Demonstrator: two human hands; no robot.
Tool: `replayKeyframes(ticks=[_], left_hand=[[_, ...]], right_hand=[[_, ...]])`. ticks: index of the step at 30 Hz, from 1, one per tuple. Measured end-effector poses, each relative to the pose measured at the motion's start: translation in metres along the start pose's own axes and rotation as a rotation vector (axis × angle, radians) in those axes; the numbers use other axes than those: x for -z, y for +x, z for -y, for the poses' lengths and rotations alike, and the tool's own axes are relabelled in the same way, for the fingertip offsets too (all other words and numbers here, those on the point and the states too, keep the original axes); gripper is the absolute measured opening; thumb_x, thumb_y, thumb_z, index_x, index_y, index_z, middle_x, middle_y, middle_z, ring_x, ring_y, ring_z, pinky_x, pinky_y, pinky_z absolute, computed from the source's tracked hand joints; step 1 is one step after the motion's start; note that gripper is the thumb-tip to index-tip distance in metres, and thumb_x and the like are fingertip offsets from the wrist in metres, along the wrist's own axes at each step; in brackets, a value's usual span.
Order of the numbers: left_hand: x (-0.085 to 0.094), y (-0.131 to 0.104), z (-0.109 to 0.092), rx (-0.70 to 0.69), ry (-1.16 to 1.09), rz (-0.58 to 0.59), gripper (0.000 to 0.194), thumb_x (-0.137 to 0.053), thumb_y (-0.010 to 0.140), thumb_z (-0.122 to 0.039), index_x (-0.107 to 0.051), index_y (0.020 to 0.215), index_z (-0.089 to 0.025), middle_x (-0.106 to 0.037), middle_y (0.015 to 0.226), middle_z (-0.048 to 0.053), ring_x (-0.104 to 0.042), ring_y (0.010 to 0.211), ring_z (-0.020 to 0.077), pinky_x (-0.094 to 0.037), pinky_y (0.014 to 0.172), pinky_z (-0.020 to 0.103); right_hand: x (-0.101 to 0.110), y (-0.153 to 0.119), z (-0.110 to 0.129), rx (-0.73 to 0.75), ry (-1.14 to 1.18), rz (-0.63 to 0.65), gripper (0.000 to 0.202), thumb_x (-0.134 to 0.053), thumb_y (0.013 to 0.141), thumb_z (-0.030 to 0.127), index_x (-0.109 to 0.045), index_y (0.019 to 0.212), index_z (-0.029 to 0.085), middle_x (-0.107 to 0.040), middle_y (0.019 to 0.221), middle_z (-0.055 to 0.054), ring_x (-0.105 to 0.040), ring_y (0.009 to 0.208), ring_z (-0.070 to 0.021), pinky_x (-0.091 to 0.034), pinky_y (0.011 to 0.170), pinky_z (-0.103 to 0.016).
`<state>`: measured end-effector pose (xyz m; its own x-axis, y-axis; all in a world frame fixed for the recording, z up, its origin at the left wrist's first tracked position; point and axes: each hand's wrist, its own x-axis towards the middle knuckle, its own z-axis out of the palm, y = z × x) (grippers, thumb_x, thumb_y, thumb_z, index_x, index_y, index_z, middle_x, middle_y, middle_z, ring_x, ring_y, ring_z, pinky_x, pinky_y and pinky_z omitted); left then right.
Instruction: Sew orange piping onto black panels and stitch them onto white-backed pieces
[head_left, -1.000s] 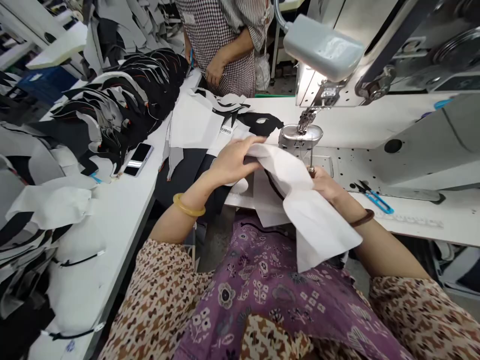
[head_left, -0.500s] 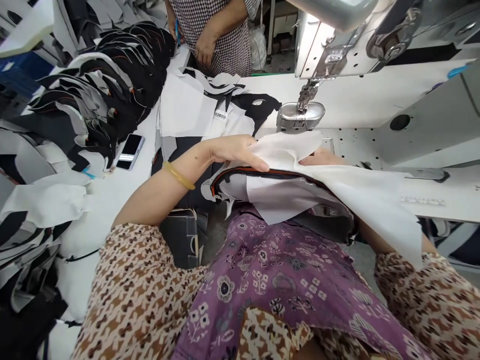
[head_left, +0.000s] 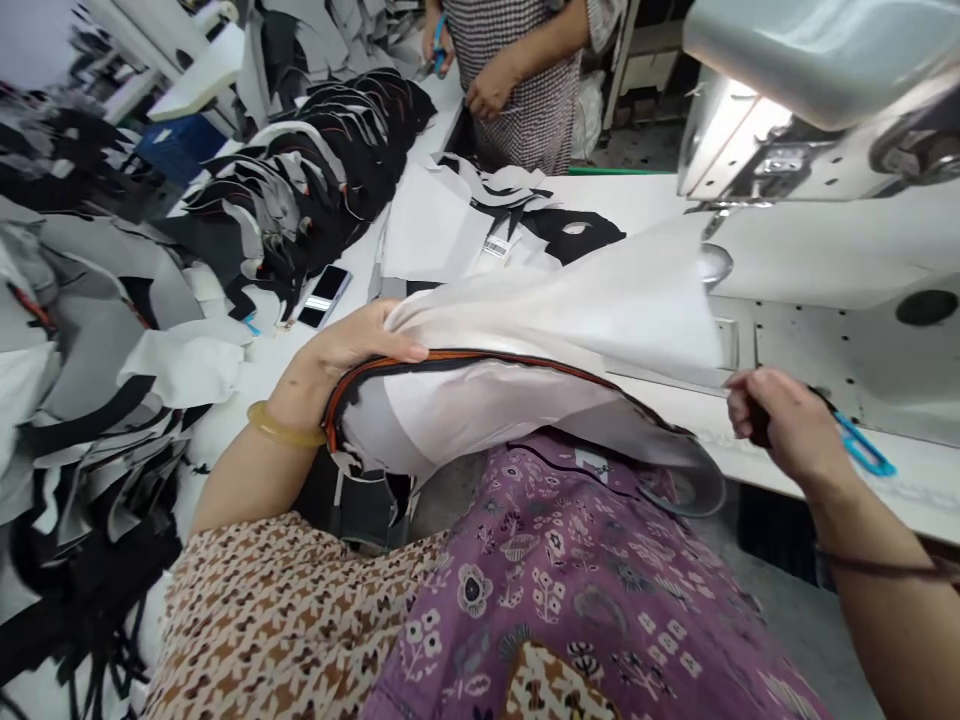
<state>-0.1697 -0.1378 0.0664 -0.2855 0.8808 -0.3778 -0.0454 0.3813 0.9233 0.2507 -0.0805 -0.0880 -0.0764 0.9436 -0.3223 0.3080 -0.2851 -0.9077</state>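
A curved white-and-grey fabric piece (head_left: 480, 400) with a black and orange edge spans the space above my purple apron (head_left: 547, 560). My left hand (head_left: 367, 340), at the piece's left end, is closed on it, thumb on top near the orange edge. White cloth (head_left: 585, 300) spreads up and to the right from it, covering part of the sewing machine's bed. My right hand (head_left: 780, 415) is closed beside the cloth's lower right corner; what its fingers hold, if anything, is too small to tell. Blue-handled scissors (head_left: 862, 445) lie just right of that hand.
The sewing machine (head_left: 757, 150) stands at the upper right. Stacked black and grey pieces (head_left: 300, 170) and a phone (head_left: 325, 296) lie on the left. Across the table, a person in a checked garment (head_left: 517, 110) holds blue scissors (head_left: 439, 45). Loose cut pieces lie between.
My left hand has moved left and slightly down with the piece. My right hand has come out from behind the white cloth to the right. The view has shifted, and the blue-handled scissors now show.
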Motion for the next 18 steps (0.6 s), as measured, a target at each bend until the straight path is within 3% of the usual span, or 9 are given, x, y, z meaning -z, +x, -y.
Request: replayKeyframes(ticks=[2, 4, 7, 12, 15, 18], left_hand=[[0.013, -0.007, -0.003, 0.069, 0.051, 0.053, 0.045, -0.081, 0.038, -0.013, -0.068, 0.081, -0.012, -0.067, 0.068, 0.005, -0.065, 0.066, 0.0237, -0.055, 0.066, 0.037], [0.007, -0.009, 0.001, -0.032, 0.017, -0.018, 0.041, -0.081, 0.044, -0.022, -0.068, 0.081, -0.011, -0.068, 0.071, 0.006, -0.064, 0.062, 0.0198, -0.055, 0.065, 0.032], [-0.028, 0.001, 0.022, -0.191, -0.120, -0.039, 0.044, -0.080, 0.049, -0.023, -0.068, 0.090, -0.013, -0.070, 0.084, 0.005, -0.065, 0.072, 0.0186, -0.054, 0.073, 0.030], [-0.098, 0.023, 0.060, -0.132, -0.326, -0.001, 0.044, -0.079, 0.053, -0.025, -0.066, 0.093, -0.011, -0.070, 0.088, 0.007, -0.065, 0.078, 0.0199, -0.052, 0.078, 0.032], [-0.125, 0.030, 0.069, -0.123, -0.424, -0.051, 0.046, -0.078, 0.050, -0.022, -0.065, 0.093, -0.013, -0.070, 0.088, 0.005, -0.065, 0.082, 0.0207, -0.050, 0.081, 0.032], [-0.146, 0.037, 0.075, -0.143, -0.476, -0.026, 0.049, -0.076, 0.046, -0.018, -0.065, 0.094, -0.016, -0.071, 0.089, 0.002, -0.064, 0.091, 0.0218, -0.048, 0.086, 0.032]], right_hand=[[-0.015, 0.001, -0.010, -0.095, 0.091, 0.068, 0.034, -0.057, 0.072, 0.056, -0.054, 0.080, 0.024, -0.046, 0.064, -0.005, -0.043, 0.048, -0.0109, -0.026, 0.038, -0.027], [-0.035, 0.000, -0.006, -0.063, 0.050, 0.121, 0.038, -0.057, 0.073, 0.057, -0.055, 0.091, 0.025, -0.048, 0.069, -0.006, -0.042, 0.050, -0.0123, -0.027, 0.037, -0.027], [-0.064, -0.007, 0.022, 0.142, -0.083, 0.210, 0.045, -0.048, 0.079, 0.057, -0.055, 0.107, 0.023, -0.049, 0.070, -0.005, -0.043, 0.053, -0.0131, -0.034, 0.042, -0.027], [-0.094, -0.011, 0.075, 0.493, -0.370, 0.345, 0.043, -0.029, 0.090, 0.049, -0.054, 0.113, 0.022, -0.045, 0.058, 0.000, -0.044, 0.051, -0.0101, -0.038, 0.054, -0.025], [-0.099, -0.002, 0.088, 0.553, -0.390, 0.349, 0.039, -0.026, 0.092, 0.041, -0.051, 0.114, 0.019, -0.048, 0.058, 0.001, -0.046, 0.052, -0.0093, -0.038, 0.057, -0.024], [-0.101, 0.010, 0.090, 0.545, -0.357, 0.262, 0.035, -0.030, 0.091, 0.040, -0.055, 0.103, 0.018, -0.054, 0.067, -0.001, -0.048, 0.058, -0.0093, -0.037, 0.059, -0.023]])
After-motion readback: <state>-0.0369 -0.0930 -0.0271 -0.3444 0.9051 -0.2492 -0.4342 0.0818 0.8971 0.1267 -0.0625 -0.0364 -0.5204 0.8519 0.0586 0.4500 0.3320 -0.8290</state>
